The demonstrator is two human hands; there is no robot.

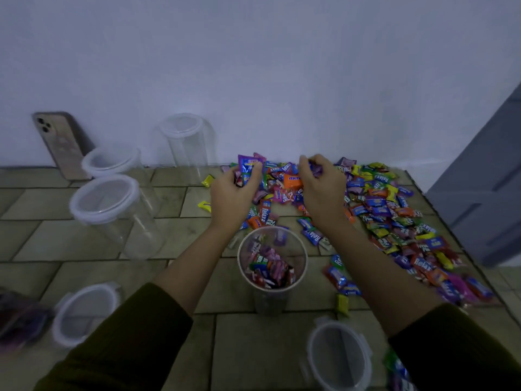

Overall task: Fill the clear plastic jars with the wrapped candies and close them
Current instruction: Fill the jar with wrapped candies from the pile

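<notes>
Reading "relaxa", perhaps "mentos", on heaped candies.

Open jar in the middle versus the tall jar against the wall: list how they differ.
The open jar has no lid; the tall jar has its lid on. The open jar is partly filled with wrapped candies; the tall jar is empty. The open jar stands close to the viewer; the tall jar stands far back at the wall. Both are clear plastic and upright.
</notes>
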